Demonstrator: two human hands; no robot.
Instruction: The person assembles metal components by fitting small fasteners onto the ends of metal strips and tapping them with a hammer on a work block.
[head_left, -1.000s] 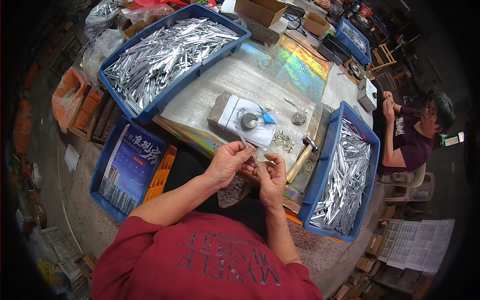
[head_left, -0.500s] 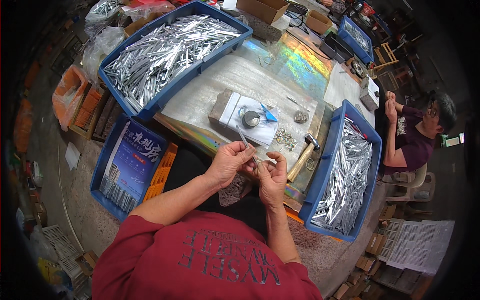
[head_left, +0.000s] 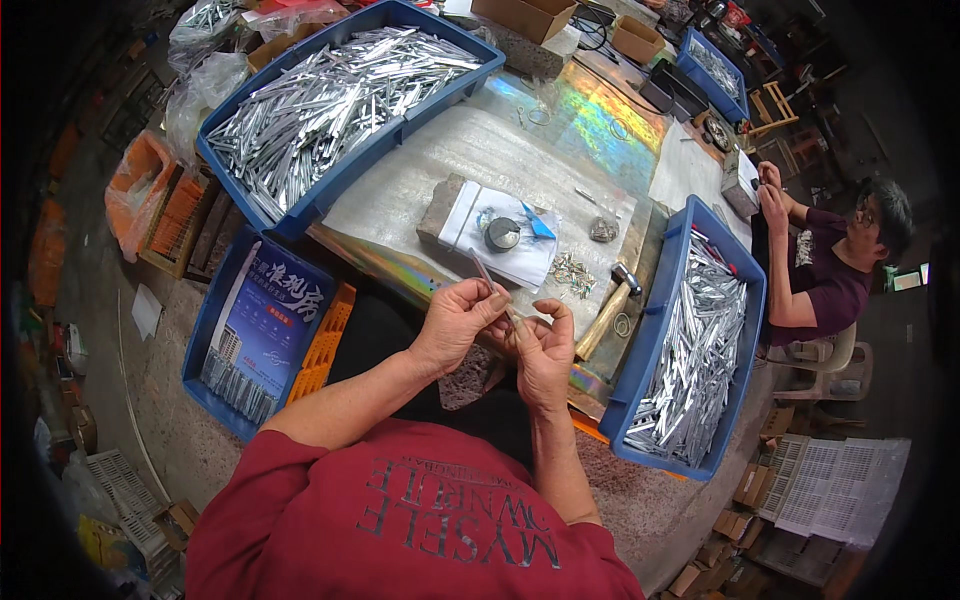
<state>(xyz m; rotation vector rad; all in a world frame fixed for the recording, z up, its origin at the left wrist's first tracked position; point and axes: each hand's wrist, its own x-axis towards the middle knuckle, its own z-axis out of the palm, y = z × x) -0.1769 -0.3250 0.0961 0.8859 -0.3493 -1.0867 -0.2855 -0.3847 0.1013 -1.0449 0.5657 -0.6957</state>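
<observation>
My left hand [head_left: 460, 325] pinches a thin silvery metal strip [head_left: 481, 268], whose far end sticks out past the fingers. Close by on the right, my right hand [head_left: 545, 355] has thumb and fingertips closed on the strip's near end, which the fingers partly hide. Just beyond my hands, a round dark metal piece [head_left: 502, 236] sits on white paper [head_left: 520, 268] over a stone block [head_left: 438, 212], with a blue scrap [head_left: 540, 228] beside it. Small metal pieces [head_left: 573, 277] lie in a loose pile to the right. A wooden-handled hammer [head_left: 606, 322] rests near my right hand.
Silvery strips fill a blue bin [head_left: 400, 133] at far left and another blue bin [head_left: 614, 420] at right. A third blue bin [head_left: 196, 350] with a printed sheet stands left, beside an orange crate [head_left: 326, 345]. A co-worker [head_left: 835, 255] sits at far right.
My hands stay nearly in place, and the strip's visible end has turned slightly. The co-worker's hands have shifted up and to the left, toward the table.
</observation>
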